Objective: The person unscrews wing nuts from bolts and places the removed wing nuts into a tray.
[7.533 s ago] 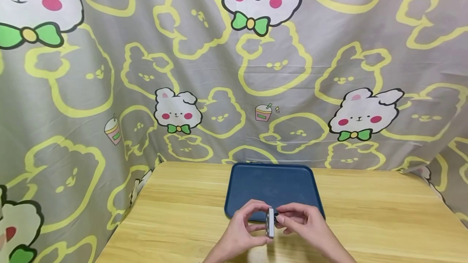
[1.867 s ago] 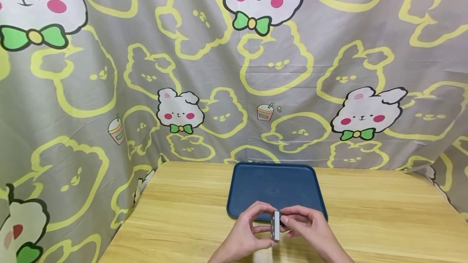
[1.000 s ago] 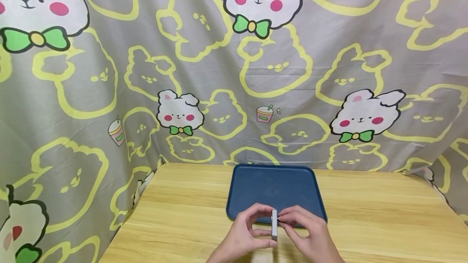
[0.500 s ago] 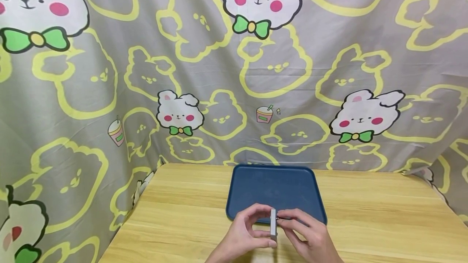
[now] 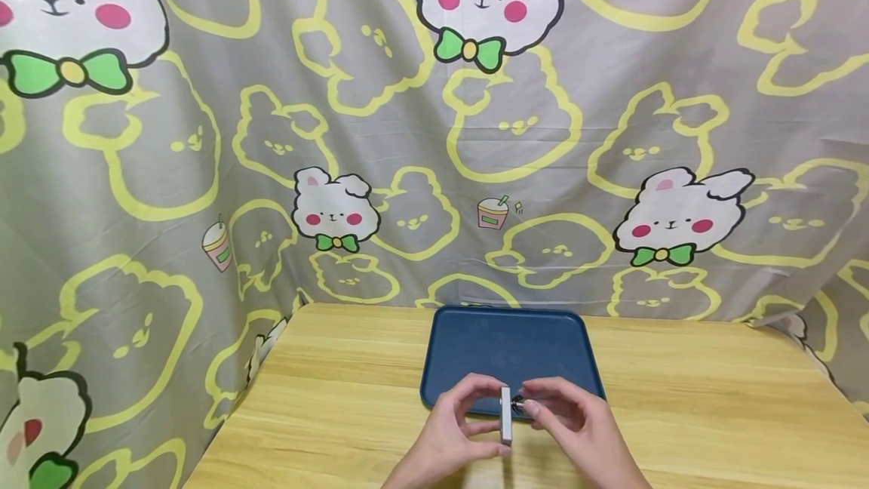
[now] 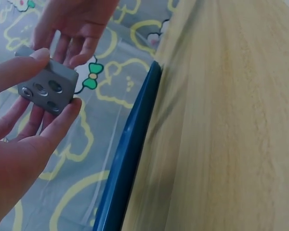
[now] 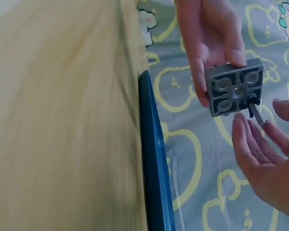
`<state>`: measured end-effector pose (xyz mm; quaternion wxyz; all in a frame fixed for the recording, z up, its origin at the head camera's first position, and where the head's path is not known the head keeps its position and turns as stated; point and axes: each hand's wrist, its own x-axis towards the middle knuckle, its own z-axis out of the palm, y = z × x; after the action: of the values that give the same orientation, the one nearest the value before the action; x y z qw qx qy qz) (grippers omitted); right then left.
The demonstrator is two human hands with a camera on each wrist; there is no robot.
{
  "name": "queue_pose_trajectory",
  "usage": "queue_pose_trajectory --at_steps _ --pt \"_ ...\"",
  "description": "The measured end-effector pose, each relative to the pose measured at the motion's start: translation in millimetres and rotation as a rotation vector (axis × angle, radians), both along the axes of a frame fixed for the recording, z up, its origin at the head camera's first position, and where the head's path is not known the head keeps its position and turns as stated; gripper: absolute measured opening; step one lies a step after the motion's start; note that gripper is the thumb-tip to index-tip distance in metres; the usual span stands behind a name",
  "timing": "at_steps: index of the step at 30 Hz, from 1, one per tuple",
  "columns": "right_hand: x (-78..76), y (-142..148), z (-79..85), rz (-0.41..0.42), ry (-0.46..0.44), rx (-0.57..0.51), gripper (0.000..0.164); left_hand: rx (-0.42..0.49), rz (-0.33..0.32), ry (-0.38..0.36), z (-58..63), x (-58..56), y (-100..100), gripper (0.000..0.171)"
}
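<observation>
My left hand (image 5: 451, 425) holds a small grey square block (image 7: 225, 91) by its edges, thumb on one edge and fingertips on the opposite one. Its recessed face shows in the right wrist view; round holes show on the other face in the left wrist view. A threaded screw (image 7: 258, 115) sticks out near one corner, with a small black piece (image 7: 252, 100) around it close to the block. My right hand (image 5: 577, 417) is at the screw's free end: the index fingertip is right by it, while the thumb stands apart from that finger.
A blue tray (image 5: 509, 345) lies on the wooden table (image 5: 353, 368) behind the hands, which are raised over its near edge. A grey patterned curtain (image 5: 407, 134) hangs along the back and left sides.
The right hand's fingers, close together at the block half a second ago, have spread and drawn slightly back, showing more of the screw. The left hand keeps its hold on the block, nearly still.
</observation>
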<state>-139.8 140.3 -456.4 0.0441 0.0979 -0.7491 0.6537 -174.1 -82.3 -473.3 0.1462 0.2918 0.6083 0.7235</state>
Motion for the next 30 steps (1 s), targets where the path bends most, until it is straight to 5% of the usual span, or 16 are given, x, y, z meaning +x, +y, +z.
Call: queue_pose_trajectory --at_steps 3,9,16,21,25,30 --pt "-2.9 3 1.3 0.067 -0.12 -0.055 0.032 -0.015 -0.003 0.028 -0.3 1.0 2 0.063" --pt "-6.7 7 -2.2 0.152 -0.183 -0.092 0.034 0.014 -0.02 0.109 -6.0 1.4 4 0.061" --pt "-9.9 10 -8.7 0.202 -0.15 -0.108 0.031 0.012 -0.026 0.116 -7.4 1.0 5 0.059" --pt "-6.3 7 -8.1 0.141 -0.114 -0.052 0.028 0.007 -0.025 0.092 -6.9 1.0 5 0.06" --pt "-2.0 0 -8.5 0.037 0.003 0.075 0.018 0.006 -0.023 0.071 -6.9 1.0 5 0.061" --pt "-0.1 -5 -11.1 -0.049 0.334 0.215 0.029 0.022 -0.036 0.06 -7.1 0.6 4 0.062"
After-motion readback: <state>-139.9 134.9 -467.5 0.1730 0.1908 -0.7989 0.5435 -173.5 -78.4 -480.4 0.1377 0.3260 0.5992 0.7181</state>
